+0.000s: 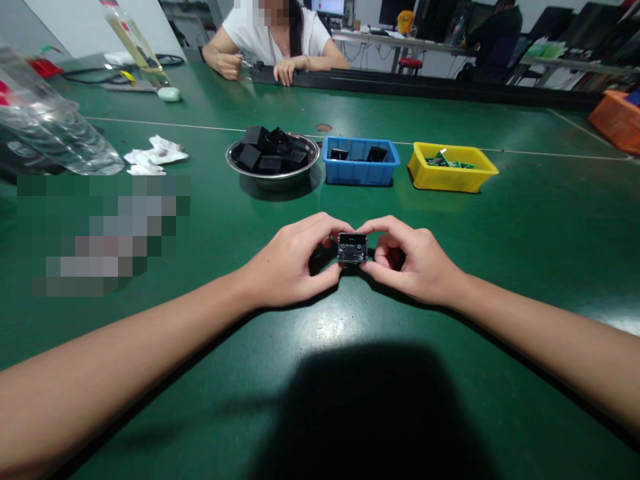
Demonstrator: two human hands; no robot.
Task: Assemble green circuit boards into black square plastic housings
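A small black plastic housing [353, 249] is held just over the green table [325, 407], its hollow side facing me. My left hand [307, 257] pinches its left side between thumb and fingers. On the opposite side, my right hand [407, 257] grips it the same way. Beyond the hands stand a metal bowl [277, 177] heaped with black box-shaped parts, a blue bin [359, 173] with a few black pieces, and a yellow bin [445, 179] holding green circuit boards.
Plastic bottles [55, 120] lean at the left, near a crumpled tissue [156, 153]. An orange bin [617, 120] sits at the far right. Across the table, a person in a white top [280, 40] works behind a long black bar [400, 81].
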